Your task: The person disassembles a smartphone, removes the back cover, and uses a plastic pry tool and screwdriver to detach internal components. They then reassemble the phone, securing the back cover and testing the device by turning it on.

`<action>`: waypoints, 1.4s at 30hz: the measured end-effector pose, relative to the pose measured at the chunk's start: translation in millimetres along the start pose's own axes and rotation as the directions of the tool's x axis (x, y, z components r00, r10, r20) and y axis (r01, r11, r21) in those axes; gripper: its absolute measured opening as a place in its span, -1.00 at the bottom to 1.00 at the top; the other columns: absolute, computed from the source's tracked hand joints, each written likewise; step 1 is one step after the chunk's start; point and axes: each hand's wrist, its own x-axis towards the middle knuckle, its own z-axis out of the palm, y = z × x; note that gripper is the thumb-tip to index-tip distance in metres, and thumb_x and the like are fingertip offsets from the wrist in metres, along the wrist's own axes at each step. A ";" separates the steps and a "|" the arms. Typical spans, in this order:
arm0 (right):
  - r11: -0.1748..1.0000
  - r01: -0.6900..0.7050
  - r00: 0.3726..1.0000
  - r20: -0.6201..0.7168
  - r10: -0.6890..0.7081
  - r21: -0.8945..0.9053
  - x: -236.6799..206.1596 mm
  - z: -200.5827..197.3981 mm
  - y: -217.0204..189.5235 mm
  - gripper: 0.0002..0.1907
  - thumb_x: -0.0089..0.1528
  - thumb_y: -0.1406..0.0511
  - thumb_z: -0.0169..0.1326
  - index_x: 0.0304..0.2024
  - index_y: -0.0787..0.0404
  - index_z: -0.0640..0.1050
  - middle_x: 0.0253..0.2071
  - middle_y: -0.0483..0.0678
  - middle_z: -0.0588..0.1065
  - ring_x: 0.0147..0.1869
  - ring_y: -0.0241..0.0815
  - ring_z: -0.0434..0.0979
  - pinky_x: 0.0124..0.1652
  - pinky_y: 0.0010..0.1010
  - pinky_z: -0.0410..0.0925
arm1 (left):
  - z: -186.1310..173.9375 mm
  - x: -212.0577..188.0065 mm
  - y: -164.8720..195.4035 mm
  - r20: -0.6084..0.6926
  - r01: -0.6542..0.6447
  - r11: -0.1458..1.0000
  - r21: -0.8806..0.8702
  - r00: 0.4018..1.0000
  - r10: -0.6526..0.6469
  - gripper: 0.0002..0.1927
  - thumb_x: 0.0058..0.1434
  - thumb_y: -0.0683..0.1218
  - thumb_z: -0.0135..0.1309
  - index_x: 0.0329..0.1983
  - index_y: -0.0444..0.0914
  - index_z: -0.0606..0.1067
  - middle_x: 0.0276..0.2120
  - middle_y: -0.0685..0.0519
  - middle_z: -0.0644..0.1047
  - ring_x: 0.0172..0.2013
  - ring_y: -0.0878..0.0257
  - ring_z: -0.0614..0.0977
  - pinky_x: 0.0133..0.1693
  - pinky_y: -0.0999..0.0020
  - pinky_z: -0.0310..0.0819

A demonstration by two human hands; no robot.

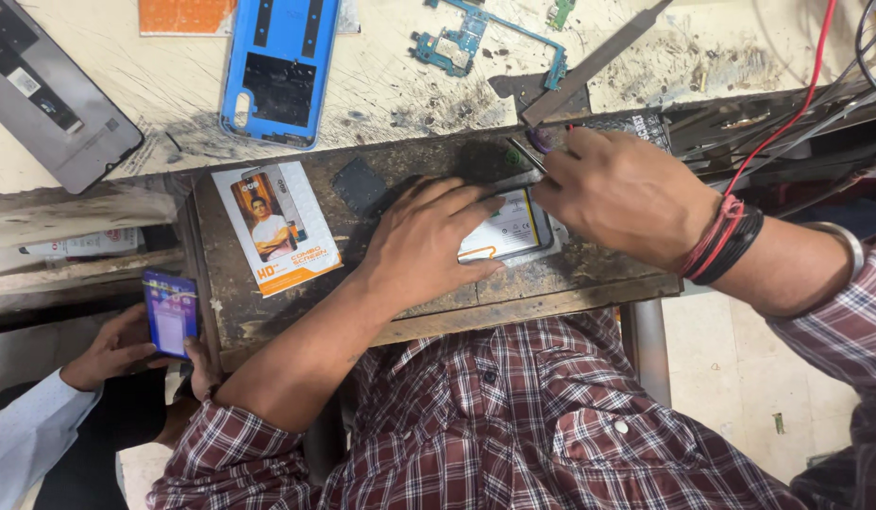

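An opened phone (510, 229) with its battery showing lies on a dark, worn wooden board (551, 283). My left hand (429, 241) presses flat on the phone's left part and holds it down. My right hand (619, 194) is at the phone's upper right corner, pinching a thin metal tool (528, 156) whose tip points to the phone's top edge. Red and black bands circle my right wrist.
A blue phone back cover (279, 66), a grey phone frame (51, 94), a circuit board (466, 38) and a metal blade (598, 61) lie on the scratched bench. A screen package (276, 227) sits left. Another person's hands hold a lit phone (170, 312) at lower left.
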 end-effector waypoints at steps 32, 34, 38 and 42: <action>0.996 0.048 0.999 -0.006 -0.048 0.071 10.2 -19.6 -0.5 -0.85 -0.02 0.32 0.09 -0.39 0.07 0.60 -0.36 -0.14 0.56 -0.17 -0.12 0.56 -0.14 -0.33 0.50 | 0.6 -6.1 -0.7 0.000 -0.030 0.999 0.015 1.000 0.030 -0.28 -0.02 0.20 0.38 0.16 -0.23 0.55 0.11 -0.07 0.55 0.21 0.01 0.49 0.29 0.05 0.26; 0.998 0.018 0.999 0.051 -0.015 -0.054 11.2 -21.2 -3.5 -0.84 0.01 0.30 0.08 -0.34 0.06 0.60 -0.32 -0.14 0.55 -0.17 -0.16 0.55 -0.16 -0.40 0.50 | -0.6 -5.8 0.4 -0.013 -0.035 0.999 0.016 0.999 0.035 -0.28 -0.04 0.20 0.38 0.15 -0.23 0.55 0.09 -0.07 0.56 0.19 0.01 0.49 0.29 0.05 0.26; 0.992 -0.070 0.886 0.451 0.111 -0.108 9.2 -18.2 -1.6 -0.87 0.29 0.21 0.01 -0.19 0.03 0.56 -0.23 -0.09 0.52 -0.10 -0.20 0.53 -0.12 -0.42 0.48 | -3.2 -4.5 2.2 -0.050 -0.056 0.998 0.020 0.997 0.057 -0.28 -0.06 0.20 0.39 0.13 -0.24 0.55 0.10 -0.09 0.55 0.19 0.01 0.50 0.27 0.06 0.27; 0.998 0.062 0.998 -0.016 -0.062 0.020 5.9 -11.4 -1.3 -0.90 0.02 0.32 0.10 -0.40 0.12 0.57 -0.32 -0.13 0.54 -0.13 -0.15 0.55 -0.15 -0.37 0.50 | -3.3 -3.9 2.9 0.006 -0.027 0.999 0.025 1.000 0.027 -0.26 -0.05 0.20 0.39 0.15 -0.25 0.54 0.08 -0.08 0.56 0.17 0.01 0.50 0.29 0.03 0.25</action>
